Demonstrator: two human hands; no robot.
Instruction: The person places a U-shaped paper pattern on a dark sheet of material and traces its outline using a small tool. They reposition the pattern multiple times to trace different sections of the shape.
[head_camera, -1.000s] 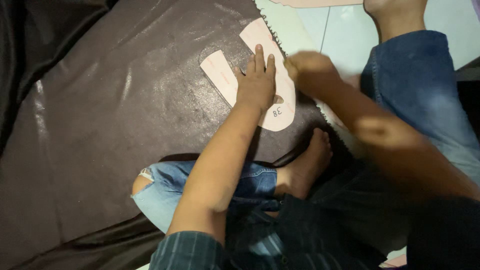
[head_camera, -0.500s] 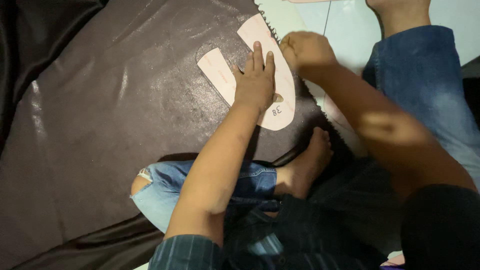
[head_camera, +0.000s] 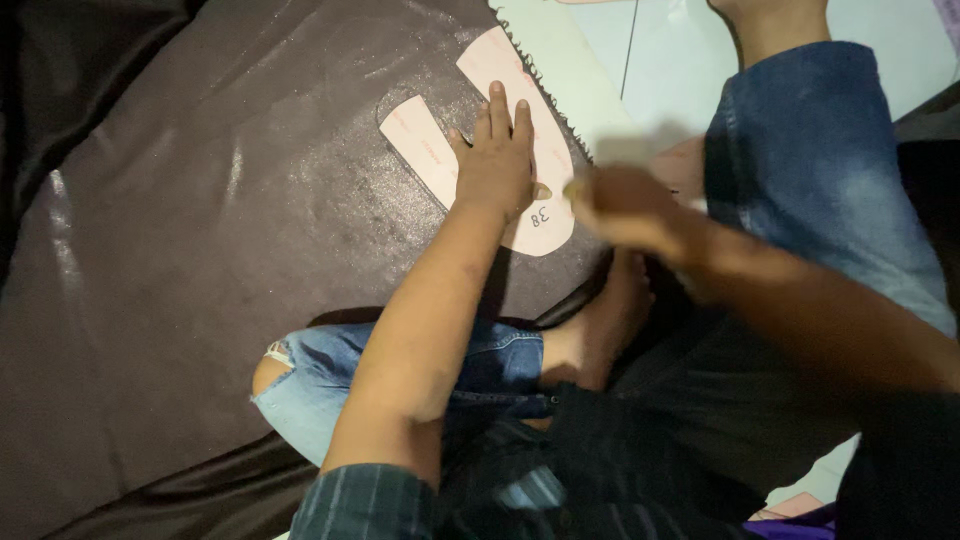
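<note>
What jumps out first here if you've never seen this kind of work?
The left hand lies flat on a pale pink U-shaped card pattern, top centre, on a big sheet of dark shiny material. The blurred right hand sits at the pattern's lower right edge.

Single head view, looking steeply down from above seated person, close range; frames dark sheet (head_camera: 200, 250), lap, pale tiled floor (head_camera: 660, 60) at top.
</note>
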